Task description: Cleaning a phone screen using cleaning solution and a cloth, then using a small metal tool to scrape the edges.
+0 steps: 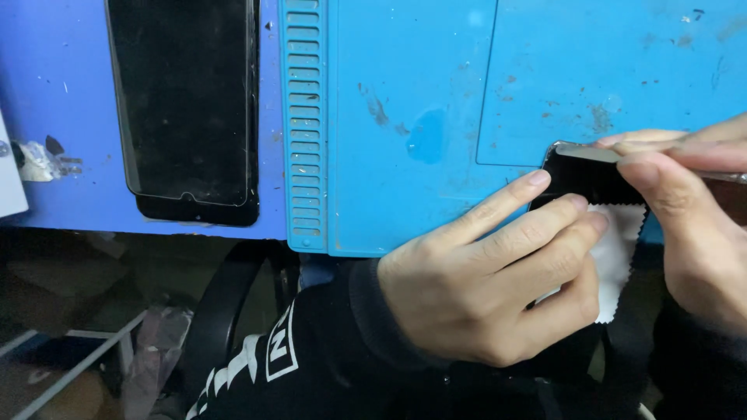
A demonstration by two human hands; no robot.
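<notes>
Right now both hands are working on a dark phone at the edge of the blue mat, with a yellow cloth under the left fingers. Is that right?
Not quite: the cloth is white, not yellow, as the head view shows. The left hand and right hand do hold the dark phone at the blue mat's edge.

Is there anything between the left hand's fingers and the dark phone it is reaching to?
Yes. A white cloth lies under the left hand, between its lower fingers and the dark phone. The index fingertip touches the phone's edge directly.

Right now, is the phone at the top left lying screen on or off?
Off. The phone lies flat on the blue bench, its glass uniformly black with only dust specks and faint reflections, nothing lit.
</notes>
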